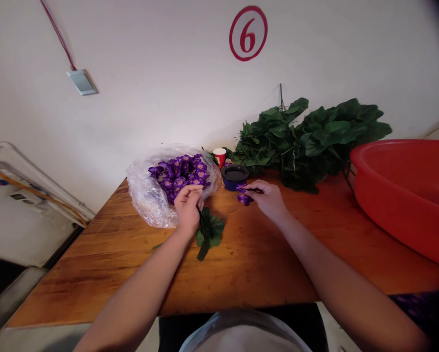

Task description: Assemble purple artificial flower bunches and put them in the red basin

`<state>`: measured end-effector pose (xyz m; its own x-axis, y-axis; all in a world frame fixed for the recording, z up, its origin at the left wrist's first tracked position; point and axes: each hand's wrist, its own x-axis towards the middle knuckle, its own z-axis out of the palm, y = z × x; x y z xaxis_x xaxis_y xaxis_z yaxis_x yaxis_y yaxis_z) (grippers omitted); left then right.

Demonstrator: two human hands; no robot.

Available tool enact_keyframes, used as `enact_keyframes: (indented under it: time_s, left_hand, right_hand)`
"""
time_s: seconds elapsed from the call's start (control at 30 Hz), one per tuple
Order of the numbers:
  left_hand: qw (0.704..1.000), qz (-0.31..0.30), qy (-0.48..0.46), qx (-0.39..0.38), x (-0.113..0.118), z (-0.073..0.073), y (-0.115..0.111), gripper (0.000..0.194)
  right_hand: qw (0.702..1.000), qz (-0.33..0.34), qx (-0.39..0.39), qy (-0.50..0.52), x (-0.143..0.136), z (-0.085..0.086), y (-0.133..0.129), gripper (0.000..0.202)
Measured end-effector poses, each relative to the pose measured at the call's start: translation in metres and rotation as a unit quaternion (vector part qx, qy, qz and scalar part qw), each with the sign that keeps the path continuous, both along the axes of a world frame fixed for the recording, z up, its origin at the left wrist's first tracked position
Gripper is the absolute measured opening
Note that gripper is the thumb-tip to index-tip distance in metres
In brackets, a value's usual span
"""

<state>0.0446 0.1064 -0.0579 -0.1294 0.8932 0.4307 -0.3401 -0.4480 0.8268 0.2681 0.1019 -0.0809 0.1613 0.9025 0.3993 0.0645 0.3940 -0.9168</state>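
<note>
My left hand (189,205) is closed on the stem of a green leaf bunch (210,230), whose leaves hang down over the table. In my right hand (265,195), thumb and fingers pinch a purple flower (244,196) beside a small dark blue tub (234,177) with a black top. Behind my left hand, an open clear plastic bag (142,195) holds many purple flowers (179,171) with pale centres.
Green leaf bunches (278,142) are piled at the back right of the wooden table (249,269). A large red basin (403,195) stands at the right edge. A red and white paper cup (219,156) is behind the tub.
</note>
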Motion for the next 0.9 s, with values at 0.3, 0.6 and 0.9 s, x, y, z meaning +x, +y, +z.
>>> enact_keyframes:
  time_s: [0.3, 0.6, 0.9]
  left_hand:
    - [0.987, 0.022, -0.156, 0.009, -0.006, -0.014, 0.017, 0.013]
    - [0.984, -0.041, -0.165, -0.059, -0.008, -0.013, 0.020, 0.022]
    - [0.986, -0.101, -0.122, -0.045, -0.006, -0.008, 0.014, 0.024]
  right_hand:
    - [0.956, 0.252, -0.148, -0.017, -0.006, 0.008, -0.013, 0.025]
    - [0.921, 0.301, -0.226, -0.103, -0.021, -0.021, -0.008, 0.024]
    - [0.947, 0.272, -0.149, -0.080, -0.019, -0.017, -0.004, 0.019]
